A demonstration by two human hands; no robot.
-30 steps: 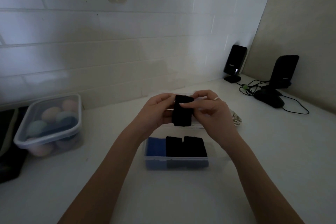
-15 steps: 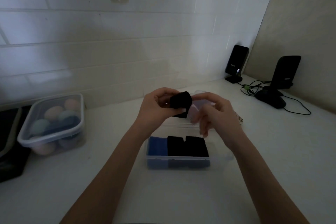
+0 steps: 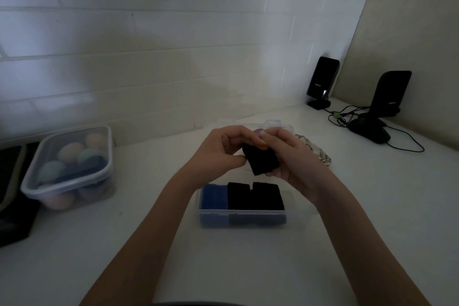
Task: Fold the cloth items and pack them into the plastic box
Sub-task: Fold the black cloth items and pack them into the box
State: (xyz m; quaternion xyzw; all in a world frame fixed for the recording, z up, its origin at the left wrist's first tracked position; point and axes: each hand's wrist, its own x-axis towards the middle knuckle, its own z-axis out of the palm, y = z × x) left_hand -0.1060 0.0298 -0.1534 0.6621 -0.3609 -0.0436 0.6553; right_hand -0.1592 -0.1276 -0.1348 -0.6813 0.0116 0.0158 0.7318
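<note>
**Black cloth held in both hands above the box**

Both hands meet over the counter (image 3: 323, 243), just beyond the box (image 3: 242, 216). The left hand (image 3: 218, 151) has its fingers curled over the top left corner of a folded black cloth (image 3: 262, 160), thumb at the cloth's left edge. The right hand (image 3: 295, 159) cups the cloth from the right and behind, fingertips meeting the left hand's at the top edge. Both hands are clamped on the cloth. The cloth is a small dark rectangle, tilted, lower end pointing toward the box. It is held in the air, clear of the box.

The box is clear plastic, open, near centre on the counter. Inside, side by side: a blue cloth (image 3: 214, 197) at the left, then two black folded cloths (image 3: 255, 196) filling the middle and right. They stand packed against each other, tops level with the rim.

Behind the hands, a clear lid (image 3: 280, 125) shows partly, far of the box. A patterned cloth (image 3: 320, 154) lies on the counter just right of the right hand, mostly hidden.

Far left: a lidded tub (image 3: 67, 169) holding pastel round items, kind not clear. Left edge: a dark object, cut off by the frame.

Far right corner: two black speakers (image 3: 323, 79) on stands, with cables (image 3: 347, 117) trailing on the counter between and in front of them. White tiled wall (image 3: 149, 57) behind.
</note>
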